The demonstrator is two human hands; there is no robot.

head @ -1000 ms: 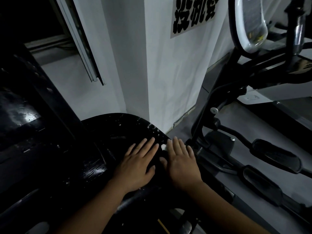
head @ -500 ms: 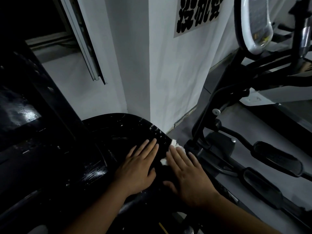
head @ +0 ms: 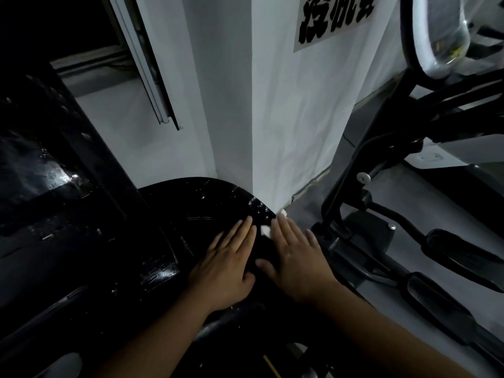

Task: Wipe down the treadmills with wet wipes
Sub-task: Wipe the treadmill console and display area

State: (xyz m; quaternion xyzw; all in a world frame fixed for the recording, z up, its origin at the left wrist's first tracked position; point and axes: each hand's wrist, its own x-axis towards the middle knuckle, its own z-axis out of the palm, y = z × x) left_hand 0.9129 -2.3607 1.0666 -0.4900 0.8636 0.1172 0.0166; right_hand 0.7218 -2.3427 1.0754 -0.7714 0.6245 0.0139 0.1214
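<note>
A glossy black rounded housing [head: 201,203] of an exercise machine fills the lower left, wet and shiny. My left hand [head: 226,266] lies flat on it with straight fingers. Beside it, my right hand [head: 297,257] presses flat on a white wet wipe [head: 266,230] at the housing's right edge. Only small bits of the wipe show past the fingertips and beside the index finger; the rest is hidden under the palm.
A white pillar [head: 294,110] with a black-lettered sign [head: 334,17] stands just behind the housing. To the right is an elliptical machine [head: 381,165] with black pedals [head: 461,252] on a grey floor. A dark window frame [head: 141,64] is at upper left.
My right hand slid from beside the left hand out to the housing's right edge, and the white wipe came into view under its fingers. My left hand stayed in place.
</note>
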